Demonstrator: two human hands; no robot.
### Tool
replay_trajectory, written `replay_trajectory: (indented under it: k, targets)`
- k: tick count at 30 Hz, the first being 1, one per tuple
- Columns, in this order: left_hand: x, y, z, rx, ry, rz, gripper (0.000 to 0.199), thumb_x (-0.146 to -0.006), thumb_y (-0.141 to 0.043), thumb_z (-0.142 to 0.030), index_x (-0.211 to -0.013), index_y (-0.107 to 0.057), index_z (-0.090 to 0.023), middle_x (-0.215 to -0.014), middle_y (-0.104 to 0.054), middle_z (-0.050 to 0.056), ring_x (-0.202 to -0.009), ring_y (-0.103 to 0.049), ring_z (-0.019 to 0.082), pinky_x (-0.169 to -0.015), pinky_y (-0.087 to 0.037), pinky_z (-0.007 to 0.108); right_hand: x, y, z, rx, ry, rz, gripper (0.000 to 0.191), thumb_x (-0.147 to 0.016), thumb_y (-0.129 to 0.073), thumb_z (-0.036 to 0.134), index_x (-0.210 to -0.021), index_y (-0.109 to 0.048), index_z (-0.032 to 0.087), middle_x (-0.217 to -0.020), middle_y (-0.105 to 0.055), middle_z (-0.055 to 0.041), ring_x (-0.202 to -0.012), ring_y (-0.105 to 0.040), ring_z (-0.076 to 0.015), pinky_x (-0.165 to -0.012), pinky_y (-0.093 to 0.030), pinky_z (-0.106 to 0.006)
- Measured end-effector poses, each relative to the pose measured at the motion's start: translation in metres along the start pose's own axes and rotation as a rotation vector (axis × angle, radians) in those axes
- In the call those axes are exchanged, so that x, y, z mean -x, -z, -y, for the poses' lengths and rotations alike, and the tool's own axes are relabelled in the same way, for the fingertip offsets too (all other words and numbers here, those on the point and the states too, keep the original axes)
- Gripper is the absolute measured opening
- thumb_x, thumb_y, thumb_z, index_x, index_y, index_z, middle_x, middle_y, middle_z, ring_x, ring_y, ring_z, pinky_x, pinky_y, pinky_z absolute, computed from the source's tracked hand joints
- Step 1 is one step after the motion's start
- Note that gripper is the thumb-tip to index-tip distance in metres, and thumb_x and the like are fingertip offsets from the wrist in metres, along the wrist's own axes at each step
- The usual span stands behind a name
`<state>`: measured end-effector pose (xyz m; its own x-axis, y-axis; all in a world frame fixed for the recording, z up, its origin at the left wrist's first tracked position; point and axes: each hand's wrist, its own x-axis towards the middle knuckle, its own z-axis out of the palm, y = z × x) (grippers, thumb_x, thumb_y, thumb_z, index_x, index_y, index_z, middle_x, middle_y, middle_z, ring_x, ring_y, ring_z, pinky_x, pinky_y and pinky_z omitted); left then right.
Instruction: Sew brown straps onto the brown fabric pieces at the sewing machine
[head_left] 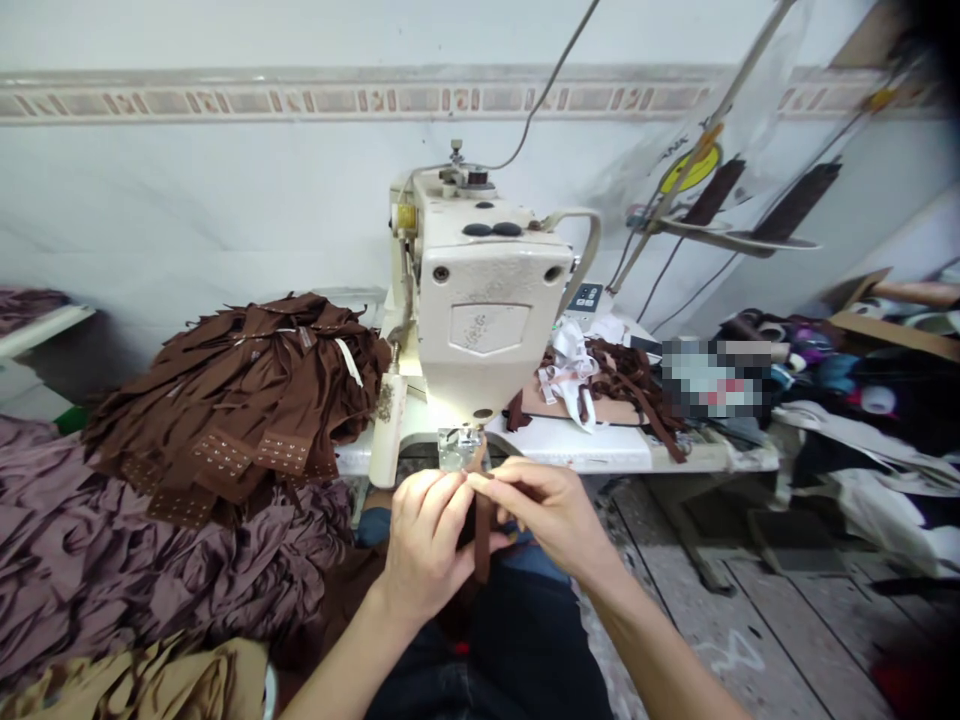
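Note:
Both hands meet just in front of the needle area of a white sewing machine (484, 300). My left hand (429, 535) is closed, its fingers pinching brown fabric. My right hand (551, 510) pinches the same brown fabric strip (482, 545) from the right, thumb and forefinger close to the left fingertips. One end of the strip hangs below the hands, over my lap. Behind the fingers lies the machine's shiny metal plate (454, 445), lit by a lamp. The exact grip point is partly hidden by my fingers.
Left of the machine rises a heap of brown garment pieces (255, 390) with hook-and-eye tabs. Mauve fabric (172, 570) and tan fabric (150, 685) pile below it. Brown and white strips (574, 375) lie on the table's right. Dark thread cones (799, 200) stand on a rack.

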<state>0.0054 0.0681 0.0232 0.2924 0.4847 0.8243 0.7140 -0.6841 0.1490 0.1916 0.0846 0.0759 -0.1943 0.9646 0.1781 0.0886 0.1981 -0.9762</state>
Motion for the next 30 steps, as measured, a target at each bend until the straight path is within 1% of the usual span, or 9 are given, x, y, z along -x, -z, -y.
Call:
replay_trajectory:
  k: [3,5,8,11,13,16,19,24,30]
  targets:
    - [-0.001,0.001,0.0,0.016,-0.021,-0.02,0.048,-0.105,-0.067,-0.042,-0.139,-0.062,-0.009,-0.118,-0.075,0.017,-0.117,-0.065,0.03,-0.107,-0.051,0.047,-0.019,-0.002,-0.007,0.092,0.099,-0.1,0.029,-0.091,-0.083,0.044,-0.074,-0.081,0.021,-0.078,-0.069,-0.0034,-0.075,-0.065,-0.0192,-0.068,-0.052,-0.03]
    - [-0.001,0.002,0.0,-0.009,-0.026,0.008,0.036,-0.106,-0.066,-0.026,-0.139,-0.065,-0.013,-0.119,-0.076,0.015,-0.116,-0.066,0.029,-0.105,-0.052,0.046,-0.027,-0.004,-0.015,0.109,0.098,-0.135,0.029,-0.09,-0.083,0.046,-0.075,-0.081,0.021,-0.08,-0.068,-0.0041,-0.077,-0.064,-0.0203,-0.07,-0.051,-0.031]
    - [-0.002,0.004,0.0,-0.028,-0.023,0.019,0.035,-0.102,-0.064,-0.008,-0.136,-0.069,-0.015,-0.121,-0.076,0.014,-0.118,-0.065,0.028,-0.103,-0.054,0.045,-0.029,-0.009,-0.029,0.032,-0.017,-0.178,0.032,-0.083,-0.089,0.049,-0.082,-0.077,0.019,-0.085,-0.071,-0.0046,-0.071,-0.063,-0.0187,-0.066,-0.05,-0.031]
    - [-0.003,0.004,0.0,-0.001,-0.042,0.029,0.036,-0.104,-0.061,-0.007,-0.138,-0.068,-0.014,-0.125,-0.078,0.014,-0.121,-0.065,0.027,-0.105,-0.053,0.045,-0.019,-0.012,-0.039,-0.098,-0.105,-0.267,0.04,-0.081,-0.09,0.053,-0.093,-0.071,0.02,-0.085,-0.072,-0.0027,-0.07,-0.063,-0.0176,-0.066,-0.051,-0.029]
    - [-0.004,0.004,0.001,-0.001,-0.049,0.036,0.036,-0.104,-0.06,-0.006,-0.138,-0.068,-0.015,-0.125,-0.079,0.012,-0.121,-0.065,0.027,-0.107,-0.051,0.046,-0.005,-0.014,-0.044,-0.126,-0.116,-0.282,0.039,-0.089,-0.082,0.057,-0.095,-0.069,0.021,-0.079,-0.068,-0.0004,-0.068,-0.061,-0.0166,-0.063,-0.049,-0.027]
    - [-0.005,0.003,0.001,-0.007,-0.053,0.036,0.037,-0.102,-0.06,-0.004,-0.136,-0.069,-0.014,-0.125,-0.079,0.012,-0.121,-0.065,0.028,-0.107,-0.05,0.047,0.018,-0.018,-0.047,-0.083,-0.122,-0.169,0.043,-0.102,-0.064,0.061,-0.089,-0.068,0.021,-0.068,-0.06,0.002,-0.059,-0.054,-0.0149,-0.054,-0.044,-0.025]
    - [-0.002,0.002,0.001,-0.005,-0.048,0.043,0.04,-0.101,-0.058,-0.001,-0.137,-0.069,-0.013,-0.127,-0.078,0.015,-0.123,-0.064,0.029,-0.108,-0.05,0.048,0.032,-0.024,-0.047,-0.077,-0.089,-0.123,0.046,-0.104,-0.061,0.06,-0.08,-0.064,0.02,-0.063,-0.054,0.0032,-0.055,-0.051,-0.0137,-0.051,-0.041,-0.025]
    - [0.0,0.001,-0.002,-0.003,-0.015,0.023,0.046,-0.098,-0.058,0.001,-0.139,-0.068,-0.016,-0.129,-0.078,0.014,-0.125,-0.064,0.029,-0.109,-0.05,0.049,0.033,-0.032,-0.041,-0.127,-0.041,-0.257,0.045,-0.101,-0.068,0.056,-0.073,-0.062,0.02,-0.064,-0.051,0.0039,-0.053,-0.048,-0.0115,-0.05,-0.038,-0.024]
    - [-0.006,0.002,-0.01,-0.078,0.009,0.022,0.044,-0.098,-0.059,-0.001,-0.138,-0.069,-0.017,-0.127,-0.079,0.013,-0.121,-0.067,0.029,-0.107,-0.051,0.048,0.032,-0.031,-0.035,-0.132,-0.051,-0.296,0.042,-0.098,-0.072,0.052,-0.072,-0.066,0.02,-0.064,-0.052,0.0032,-0.052,-0.045,-0.011,-0.049,-0.038,-0.024]
